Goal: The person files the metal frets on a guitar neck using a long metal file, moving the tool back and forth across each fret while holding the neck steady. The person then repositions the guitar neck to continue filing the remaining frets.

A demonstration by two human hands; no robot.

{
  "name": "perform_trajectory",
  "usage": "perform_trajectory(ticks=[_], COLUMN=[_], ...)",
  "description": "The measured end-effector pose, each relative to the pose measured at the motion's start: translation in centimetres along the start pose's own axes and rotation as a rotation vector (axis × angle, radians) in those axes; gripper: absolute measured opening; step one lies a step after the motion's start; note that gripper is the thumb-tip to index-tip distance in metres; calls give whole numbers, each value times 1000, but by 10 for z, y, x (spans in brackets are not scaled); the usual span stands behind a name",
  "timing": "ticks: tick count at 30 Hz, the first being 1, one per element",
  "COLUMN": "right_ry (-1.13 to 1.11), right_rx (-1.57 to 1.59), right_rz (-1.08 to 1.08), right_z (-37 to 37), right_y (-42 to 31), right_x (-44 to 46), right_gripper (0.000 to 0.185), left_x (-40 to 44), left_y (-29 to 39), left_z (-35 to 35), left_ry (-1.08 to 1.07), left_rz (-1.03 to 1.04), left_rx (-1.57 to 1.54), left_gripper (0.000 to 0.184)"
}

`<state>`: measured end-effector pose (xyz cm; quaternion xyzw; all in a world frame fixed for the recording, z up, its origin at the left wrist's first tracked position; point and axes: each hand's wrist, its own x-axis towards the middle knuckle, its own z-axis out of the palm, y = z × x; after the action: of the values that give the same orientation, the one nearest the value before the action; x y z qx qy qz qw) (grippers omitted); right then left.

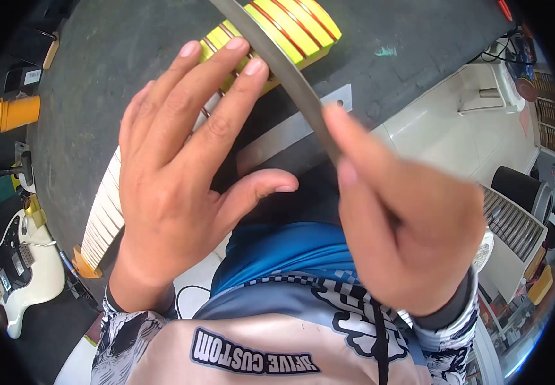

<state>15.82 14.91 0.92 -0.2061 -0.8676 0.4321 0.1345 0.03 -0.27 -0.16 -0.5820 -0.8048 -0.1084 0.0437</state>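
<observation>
Right hand [412, 221] pinches long narrow grey metal bar [293, 80] over yellow-taped fretted guitar neck [293, 29]; left hand [175, 147] flat, fingers extended over neck, probably touching.

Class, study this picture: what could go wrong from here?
The long metal tool in the right hand passes right beside the fingertips of the left hand; a slip might scrape them. The tool also crosses over the yellow strips, so tilting it might scuff or lift one.

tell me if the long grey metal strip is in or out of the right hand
In: the right hand grips the strip between thumb and index finger.
</observation>
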Motion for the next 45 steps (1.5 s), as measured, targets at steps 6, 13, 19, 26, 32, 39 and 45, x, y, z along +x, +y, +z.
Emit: perform_trajectory(ticks=[6,13,19,26,32,39,45], right_ry=[-4,60,43,61,117,133,131], right_rx=[182,446,597,527,488,468,524], right_rz=[78,139,313,281,228,277,306], right_z=[-19,-56,-59,-54,-51,-43,-36], right_y=[4,28,36,43,38,26,29], right_x=[-6,-103,-139,-147,-152,-154,-160], right_gripper=[34,32,30,29,29,28,28], left_x=[0,-2,-9,-67,-124,-132,-136], left_y=[0,0,-10,-31,-60,-57,-56], left_z=[-2,2,4,-30,-44,-39,-36], left_ry=[-17,14,147,117,-63,-116,-176], left_rz=[5,25,54,-178,-348,-386,-406], left_rx=[7,44,-79,188,248,228,283], left_gripper=[87,86,81,83,87,83,80])
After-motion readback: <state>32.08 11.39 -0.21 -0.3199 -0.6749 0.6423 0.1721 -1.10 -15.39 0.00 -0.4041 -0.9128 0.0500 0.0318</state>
